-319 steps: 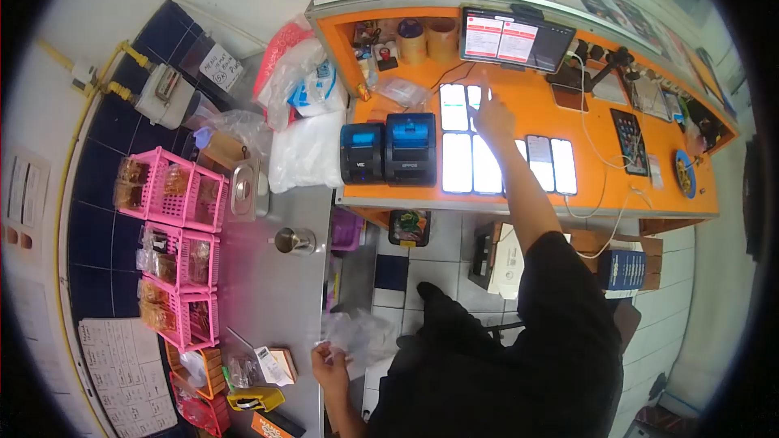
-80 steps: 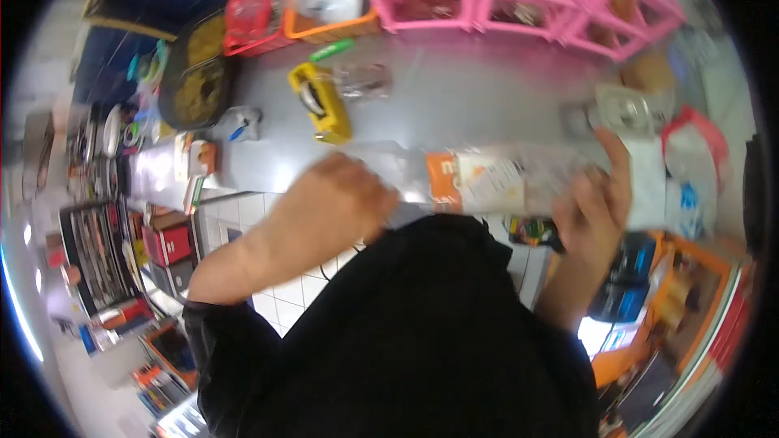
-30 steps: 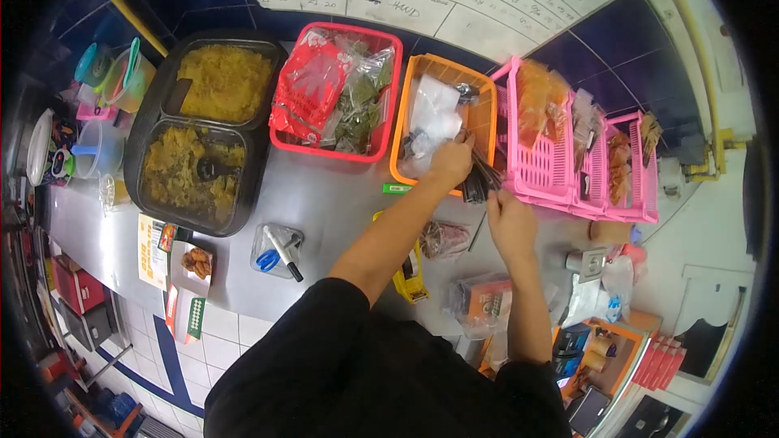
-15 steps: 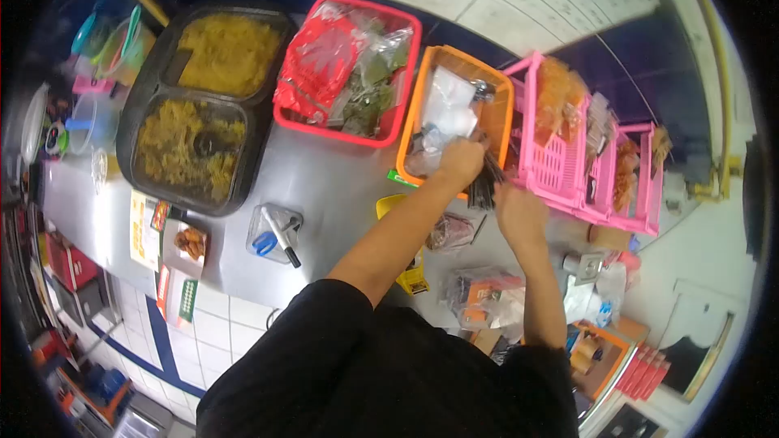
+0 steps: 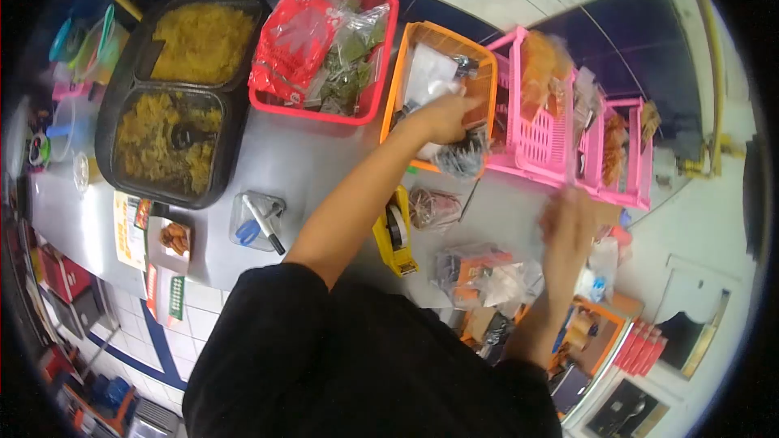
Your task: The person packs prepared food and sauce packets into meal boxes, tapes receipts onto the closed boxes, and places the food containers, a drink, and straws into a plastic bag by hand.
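Observation:
My left hand [image 5: 451, 120] reaches into the orange basket [image 5: 395, 91], closed on a bundle of dark, thin pieces in clear plastic [image 5: 466, 154]. That bundle lies across the basket's front rim, partly under the hand. White packets [image 5: 430, 73] sit further back inside. Motion smears my right hand [image 5: 566, 223], which is raised in front of the pink baskets [image 5: 545, 142]; whether its fingers hold anything is unclear. Between my arms are a yellow tape dispenser [image 5: 395, 231] and a clear-wrapped reddish packet [image 5: 434, 207].
A red basket [image 5: 393, 40] holds bags and green leaves. Left of it stands a black two-part tray [image 5: 105, 126] of yellowish food. A clear container [image 5: 243, 231] with a marker, a paper box of brown food [image 5: 172, 239] and plastic bags [image 5: 487, 276] lie on the counter.
My right hand has left the dark bundle and moved right and down. My left hand has carried the bundle left, onto the orange basket's front edge. The view has shifted slightly.

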Tool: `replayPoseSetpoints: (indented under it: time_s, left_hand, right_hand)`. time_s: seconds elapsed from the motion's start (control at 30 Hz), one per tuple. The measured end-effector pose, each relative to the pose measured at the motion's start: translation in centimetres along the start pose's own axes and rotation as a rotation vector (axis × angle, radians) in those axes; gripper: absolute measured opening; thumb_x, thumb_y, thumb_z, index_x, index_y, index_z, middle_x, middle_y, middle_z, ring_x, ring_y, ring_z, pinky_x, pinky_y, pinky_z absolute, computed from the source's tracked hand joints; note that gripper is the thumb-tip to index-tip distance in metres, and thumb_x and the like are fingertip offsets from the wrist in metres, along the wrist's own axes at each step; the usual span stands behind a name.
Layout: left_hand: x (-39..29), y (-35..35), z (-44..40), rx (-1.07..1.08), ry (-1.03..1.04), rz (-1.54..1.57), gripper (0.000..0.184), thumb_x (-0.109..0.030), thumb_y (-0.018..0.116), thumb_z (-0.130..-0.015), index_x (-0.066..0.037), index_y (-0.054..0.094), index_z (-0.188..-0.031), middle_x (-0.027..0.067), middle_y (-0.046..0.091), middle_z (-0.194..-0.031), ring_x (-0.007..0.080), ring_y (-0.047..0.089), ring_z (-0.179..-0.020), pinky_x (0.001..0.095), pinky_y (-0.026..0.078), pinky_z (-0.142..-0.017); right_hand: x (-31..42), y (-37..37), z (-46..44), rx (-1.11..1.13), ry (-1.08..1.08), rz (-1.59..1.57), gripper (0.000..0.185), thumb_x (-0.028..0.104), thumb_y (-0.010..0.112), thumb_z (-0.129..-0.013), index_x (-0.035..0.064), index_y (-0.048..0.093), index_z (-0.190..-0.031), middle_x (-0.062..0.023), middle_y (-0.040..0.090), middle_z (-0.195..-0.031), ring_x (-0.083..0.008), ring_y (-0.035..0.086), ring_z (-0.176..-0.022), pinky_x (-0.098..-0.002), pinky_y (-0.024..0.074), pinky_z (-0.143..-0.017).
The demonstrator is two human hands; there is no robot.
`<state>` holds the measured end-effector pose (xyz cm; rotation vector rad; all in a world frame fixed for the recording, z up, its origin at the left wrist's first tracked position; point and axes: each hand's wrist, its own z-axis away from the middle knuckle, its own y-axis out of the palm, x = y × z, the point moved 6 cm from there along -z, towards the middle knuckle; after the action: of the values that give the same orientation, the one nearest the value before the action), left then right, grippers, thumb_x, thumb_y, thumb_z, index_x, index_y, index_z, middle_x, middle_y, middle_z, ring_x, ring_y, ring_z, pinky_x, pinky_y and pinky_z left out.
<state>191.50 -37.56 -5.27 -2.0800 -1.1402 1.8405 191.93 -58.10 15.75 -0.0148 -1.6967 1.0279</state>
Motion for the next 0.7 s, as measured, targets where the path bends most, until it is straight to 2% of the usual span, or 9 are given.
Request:
replayPoseSetpoints:
  time_s: [0.03, 0.1, 0.27, 0.33, 0.4, 0.47, 0.53, 0.63, 0.7]
  left_hand:
    - [-2.0, -1.6, 0.0, 0.02, 0.009, -0.012, 0.031, -0.012, 0.062, -0.086, -0.001, 0.062, -0.115, 0.0264, 0.065, -0.118, 0.0343, 0.063, -0.116, 0.0468, 0.055, -0.088]
    - [-3.3, -6.6, 1.5, -0.39, -0.43, -0.307, 0.022, -0.01, 0.06, -0.086, 0.0, 0.063, -0.106, 0.0267, 0.068, -0.111, 0.0351, 0.067, -0.108, 0.0469, 0.056, -0.083]
    - [-0.1, -4.7, -1.2, -0.338, -0.474, -0.252, 0.018, -0.008, 0.057, -0.088, -0.001, 0.066, -0.102, 0.0235, 0.071, -0.093, 0.0376, 0.072, -0.087, 0.0465, 0.058, -0.076]
    - [0.8, -1.3, -2.9, 0.08, -0.454, -0.081, 0.024, -0.01, 0.056, -0.088, 0.001, 0.065, -0.107, 0.0248, 0.07, -0.096, 0.0381, 0.071, -0.092, 0.0479, 0.057, -0.077]
    - [0.0, -0.1, -2.8, 0.166, -0.376, -0.029, 0.035, -0.016, 0.054, -0.09, 0.001, 0.066, -0.118, 0.024, 0.071, -0.099, 0.0351, 0.071, -0.097, 0.0451, 0.057, -0.083]
    - [0.0, -0.1, -1.5, -0.108, -0.605, 1.222, 0.04, -0.029, 0.053, -0.098, 0.001, 0.061, -0.123, 0.0184, 0.071, -0.101, 0.0307, 0.071, -0.097, 0.04, 0.056, -0.085]
    - [-3.5, -2.8, 0.3, -0.122, -0.548, 1.548, 0.049, -0.042, 0.047, -0.103, -0.001, 0.058, -0.126, 0.0132, 0.07, -0.099, 0.0264, 0.07, -0.091, 0.034, 0.055, -0.085]
    - [-5.3, -6.8, 3.4, -0.277, -0.484, 1.241, 0.054, -0.049, 0.04, -0.106, -0.001, 0.058, -0.123, 0.01, 0.067, -0.09, 0.0202, 0.068, -0.082, 0.0293, 0.053, -0.076]
    - [-5.6, -9.7, 5.3, -0.373, -0.377, 1.138, 0.049, -0.047, 0.042, -0.106, -0.002, 0.06, -0.114, 0.0068, 0.063, -0.082, 0.0172, 0.064, -0.075, 0.0285, 0.049, -0.068]
  right_hand:
    - [0.3, 2.4, -0.6, 0.094, -0.008, -0.015, 0.031, 0.031, 0.048, -0.107, 0.0048, 0.059, -0.094, 0.0013, 0.055, -0.067, -0.0034, 0.042, -0.056, -0.0212, 0.0322, -0.05]
    - [0.1, 6.7, -2.1, 0.124, -0.028, -0.249, 0.032, 0.03, 0.047, -0.107, 0.0043, 0.06, -0.094, 0.0004, 0.057, -0.068, -0.0028, 0.045, -0.056, -0.0203, 0.0339, -0.049]
    - [0.6, 9.2, -5.3, 0.006, -0.157, -0.38, 0.027, 0.025, 0.048, -0.107, 0.0046, 0.06, -0.095, -0.0011, 0.06, -0.07, -0.002, 0.047, -0.055, -0.0198, 0.0368, -0.048]
    - [-0.3, 9.6, -5.8, 0.019, -0.1, -0.437, 0.026, 0.026, 0.048, -0.107, 0.0051, 0.059, -0.095, -0.0016, 0.06, -0.071, -0.0017, 0.047, -0.054, -0.0192, 0.0374, -0.048]
    - [-2.0, 9.7, -5.9, 0.033, -0.082, -0.432, 0.026, 0.025, 0.048, -0.107, 0.0046, 0.06, -0.097, -0.0015, 0.06, -0.071, -0.0022, 0.049, -0.055, -0.0194, 0.0387, -0.049]
    - [-3.6, 9.6, -6.0, 0.02, -0.055, -0.443, 0.026, 0.025, 0.049, -0.107, 0.004, 0.061, -0.099, -0.0014, 0.06, -0.071, -0.0028, 0.05, -0.056, -0.0196, 0.04, -0.049]
    - [-4.4, 11.2, -6.0, 0.174, -0.069, -0.214, 0.026, 0.024, 0.051, -0.106, 0.0023, 0.064, -0.104, -0.0017, 0.062, -0.073, -0.0049, 0.054, -0.059, -0.0212, 0.0441, -0.053]
    - [-4.6, 15.5, -4.8, 0.519, -0.078, -0.32, 0.027, 0.024, 0.054, -0.104, 0.0014, 0.068, -0.105, -0.0012, 0.065, -0.077, -0.0067, 0.058, -0.064, -0.0226, 0.0468, -0.057]
    - [-6.4, 17.2, -4.8, 0.536, -0.08, -0.345, 0.03, 0.028, 0.056, -0.103, 0.0009, 0.069, -0.101, -0.0034, 0.067, -0.08, -0.0097, 0.059, -0.065, -0.0258, 0.049, -0.06]
